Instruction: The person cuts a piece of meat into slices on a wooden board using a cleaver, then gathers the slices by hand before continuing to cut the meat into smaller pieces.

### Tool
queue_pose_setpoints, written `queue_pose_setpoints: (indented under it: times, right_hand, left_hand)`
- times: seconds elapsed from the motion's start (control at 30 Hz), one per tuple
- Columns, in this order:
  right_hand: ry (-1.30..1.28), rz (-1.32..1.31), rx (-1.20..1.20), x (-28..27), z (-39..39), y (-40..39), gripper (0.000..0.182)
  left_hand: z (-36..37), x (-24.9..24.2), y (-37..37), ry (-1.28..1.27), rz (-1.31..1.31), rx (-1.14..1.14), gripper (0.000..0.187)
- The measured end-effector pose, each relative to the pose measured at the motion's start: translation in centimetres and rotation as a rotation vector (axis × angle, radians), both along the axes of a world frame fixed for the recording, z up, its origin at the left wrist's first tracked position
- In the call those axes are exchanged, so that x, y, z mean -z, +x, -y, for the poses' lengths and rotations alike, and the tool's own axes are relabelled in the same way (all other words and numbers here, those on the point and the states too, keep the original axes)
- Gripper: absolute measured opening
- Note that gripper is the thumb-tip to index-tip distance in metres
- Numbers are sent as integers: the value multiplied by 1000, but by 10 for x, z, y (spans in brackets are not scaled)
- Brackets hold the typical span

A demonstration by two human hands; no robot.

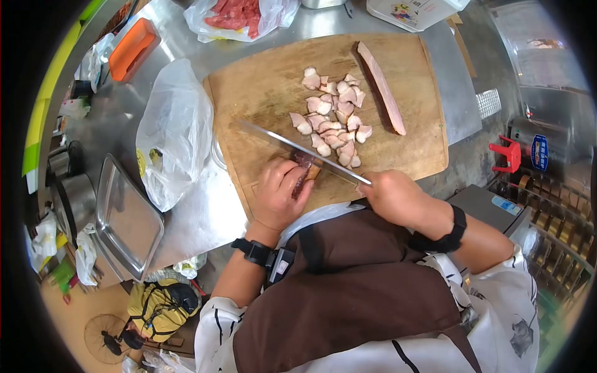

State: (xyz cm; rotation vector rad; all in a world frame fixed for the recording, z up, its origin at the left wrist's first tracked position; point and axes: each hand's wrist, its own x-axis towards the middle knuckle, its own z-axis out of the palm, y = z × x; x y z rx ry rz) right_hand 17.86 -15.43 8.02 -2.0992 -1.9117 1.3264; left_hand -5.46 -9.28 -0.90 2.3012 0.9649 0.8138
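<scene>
My right hand is closed round the handle of a knife, whose blade slants up to the left over the cutting board. Under and beside the blade lies a dark-skinned piece of meat. My left hand grips this piece from the near left, fingers bent over it close to the blade. Just beyond the knife, several pale meat slices with brownish edges are spread on the board. A long strip of the meat lies at the board's right side. My right hand hides the knife handle.
Left of the board are a clear plastic bag, an orange tray and a metal tray. A bag of red meat and a white tub stand at the back. A red stool is at right; a person is at lower left.
</scene>
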Motion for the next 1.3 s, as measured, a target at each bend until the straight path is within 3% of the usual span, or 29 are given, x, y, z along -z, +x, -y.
queue_pose_setpoints:
  times: [0.1, 0.43, 0.63, 0.7, 0.73, 0.83, 0.93, 1.03, 1.13, 1.3]
  right_hand:
    - [13, -44, 126, 1, 12, 2, 24]
    - [166, -50, -38, 7, -31, -44, 11]
    - [302, -98, 36, 21, -43, -45, 16]
    - [148, -70, 10, 25, -33, -29, 19]
    - [69, -41, 28, 22, -26, -22, 22]
    - [223, -127, 196, 13, 2, -8, 24]
    - [204, -125, 245, -3, 9, -4, 22]
    - [148, -3, 78, -30, 7, -5, 14]
    - [274, 18, -84, -27, 18, 0, 9]
    - [208, 58, -123, -32, 25, -1, 12]
  left_hand:
    - [1, 2, 4, -68, 22, -48, 35]
    - [8, 7, 8, 22, -11, -119, 35]
    - [14, 6, 7, -13, -60, -127, 33]
    - [12, 5, 4, -23, -49, -160, 32]
    - [15, 3, 3, -37, -39, -186, 31]
    - [17, -11, 1, -18, -71, -192, 30]
    - [17, -13, 3, 61, -91, -185, 29]
    - [14, -6, 1, 97, -115, -154, 29]
    - [12, -6, 2, 44, -110, -152, 29]
    - [9, -2, -3, 56, -124, -123, 29]
